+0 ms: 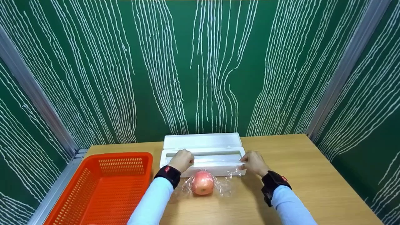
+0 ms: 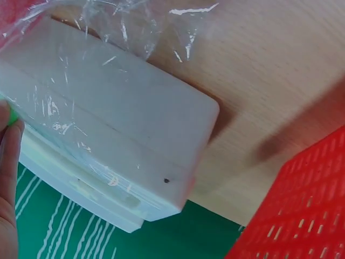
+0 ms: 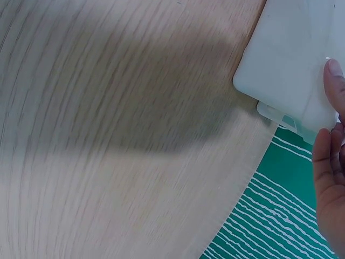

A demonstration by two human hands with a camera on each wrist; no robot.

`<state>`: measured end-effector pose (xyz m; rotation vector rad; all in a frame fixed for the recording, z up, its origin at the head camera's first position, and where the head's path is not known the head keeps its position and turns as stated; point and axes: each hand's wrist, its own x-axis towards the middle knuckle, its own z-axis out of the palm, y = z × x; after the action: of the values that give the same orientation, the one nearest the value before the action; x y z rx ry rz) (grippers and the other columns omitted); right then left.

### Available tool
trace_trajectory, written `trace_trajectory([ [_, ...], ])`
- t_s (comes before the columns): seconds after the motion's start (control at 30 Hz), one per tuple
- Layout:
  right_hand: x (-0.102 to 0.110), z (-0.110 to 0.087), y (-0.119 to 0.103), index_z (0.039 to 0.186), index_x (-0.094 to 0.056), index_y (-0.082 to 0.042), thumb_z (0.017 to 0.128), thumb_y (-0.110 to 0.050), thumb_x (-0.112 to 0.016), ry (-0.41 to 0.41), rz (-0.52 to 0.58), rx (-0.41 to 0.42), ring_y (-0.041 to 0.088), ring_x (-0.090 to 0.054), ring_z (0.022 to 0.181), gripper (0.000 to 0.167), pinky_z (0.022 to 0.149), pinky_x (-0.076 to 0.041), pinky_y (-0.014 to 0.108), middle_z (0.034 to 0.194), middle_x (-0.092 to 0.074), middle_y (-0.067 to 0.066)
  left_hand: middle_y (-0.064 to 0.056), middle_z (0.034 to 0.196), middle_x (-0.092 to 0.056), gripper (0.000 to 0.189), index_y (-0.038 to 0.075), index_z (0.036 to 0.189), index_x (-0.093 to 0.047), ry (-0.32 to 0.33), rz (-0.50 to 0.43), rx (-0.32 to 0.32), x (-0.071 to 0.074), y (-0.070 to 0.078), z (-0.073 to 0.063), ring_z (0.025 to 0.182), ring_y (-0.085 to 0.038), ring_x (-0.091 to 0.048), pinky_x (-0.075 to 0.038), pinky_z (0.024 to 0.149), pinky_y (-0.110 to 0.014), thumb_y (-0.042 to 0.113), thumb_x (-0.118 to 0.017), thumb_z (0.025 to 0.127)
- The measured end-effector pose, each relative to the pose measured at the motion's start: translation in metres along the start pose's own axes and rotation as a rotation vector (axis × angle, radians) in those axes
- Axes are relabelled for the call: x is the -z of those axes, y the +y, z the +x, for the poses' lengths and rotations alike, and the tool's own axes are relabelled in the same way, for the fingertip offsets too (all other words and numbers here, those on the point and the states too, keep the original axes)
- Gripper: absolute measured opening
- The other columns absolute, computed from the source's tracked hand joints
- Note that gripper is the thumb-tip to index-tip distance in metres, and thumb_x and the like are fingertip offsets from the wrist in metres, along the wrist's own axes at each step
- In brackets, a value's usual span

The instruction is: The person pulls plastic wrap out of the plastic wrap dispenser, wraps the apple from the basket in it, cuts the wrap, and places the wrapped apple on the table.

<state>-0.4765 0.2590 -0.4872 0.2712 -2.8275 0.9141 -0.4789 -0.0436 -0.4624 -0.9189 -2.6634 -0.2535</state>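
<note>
The left hand (image 1: 182, 161) pinches a small green tab (image 2: 13, 117) between closed fingertips at the white box's (image 1: 215, 170) front edge. The right hand (image 1: 256, 163) grips the box's right end, thumb on the front, fingers bent. The apple (image 1: 202, 184) rests on the table (image 1: 312, 181) just before the box, clear film (image 1: 222, 187) about it. A red basket (image 1: 125, 155) stands at left.

Enclosed behind and beside the table (image 1: 315, 175) by green walls (image 1: 250, 78) streaked with wavy white lines (image 1: 286, 56); framed by grey posts (image 1: 347, 65).
</note>
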Motion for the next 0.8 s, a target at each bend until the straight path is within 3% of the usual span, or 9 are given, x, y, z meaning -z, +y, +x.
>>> trace_trajectory([
  [0.1, 0.000, -0.001, 0.001, 0.073, -0.072, -0.002, 0.055, -0.010, -0.083, 0.019, -0.016, 0.029, 0.021, -0.056, 0.074, 0.023, 0.068, -0.046, 0.035, 0.075, -0.062, 0.005, -0.002, 0.063, -0.065, 0.012, 0.009, 0.058, -0.068, 0.030, 0.024, -0.030, 0.001, -0.003, -0.002, 0.060, -0.018, -0.056, -0.047, 0.059, -0.030, 0.000, -0.070, 0.067],
  [0.27, 0.000, 0.000, 0.003, 0.072, -0.071, -0.003, 0.056, -0.010, -0.083, 0.010, 0.001, 0.016, 0.019, -0.054, 0.072, 0.021, 0.067, -0.045, 0.033, 0.074, -0.060, 0.004, -0.001, 0.064, -0.065, 0.011, 0.009, 0.061, -0.069, 0.002, 0.005, -0.008, 0.002, -0.007, -0.005, 0.061, -0.015, -0.054, -0.047, 0.061, -0.028, 0.000, -0.069, 0.069],
  [0.63, 0.000, 0.002, 0.003, 0.074, -0.072, -0.002, 0.057, -0.006, -0.081, -0.003, 0.009, -0.010, 0.019, -0.053, 0.074, 0.020, 0.068, -0.044, 0.033, 0.077, -0.059, 0.005, -0.001, 0.071, -0.065, 0.010, 0.012, 0.068, -0.071, -0.086, -0.025, 0.131, 0.009, -0.011, -0.010, 0.065, -0.015, -0.050, -0.047, 0.057, -0.028, 0.003, -0.069, 0.072],
  [0.8, -0.001, 0.001, 0.003, 0.072, -0.071, -0.003, 0.057, -0.007, -0.082, -0.002, 0.011, -0.013, 0.019, -0.053, 0.074, 0.019, 0.068, -0.043, 0.033, 0.078, -0.059, 0.004, -0.003, 0.072, -0.065, 0.010, 0.010, 0.069, -0.071, -0.107, -0.052, 0.136, 0.011, -0.014, -0.012, 0.065, -0.015, -0.049, -0.050, 0.062, -0.031, 0.001, -0.068, 0.073],
])
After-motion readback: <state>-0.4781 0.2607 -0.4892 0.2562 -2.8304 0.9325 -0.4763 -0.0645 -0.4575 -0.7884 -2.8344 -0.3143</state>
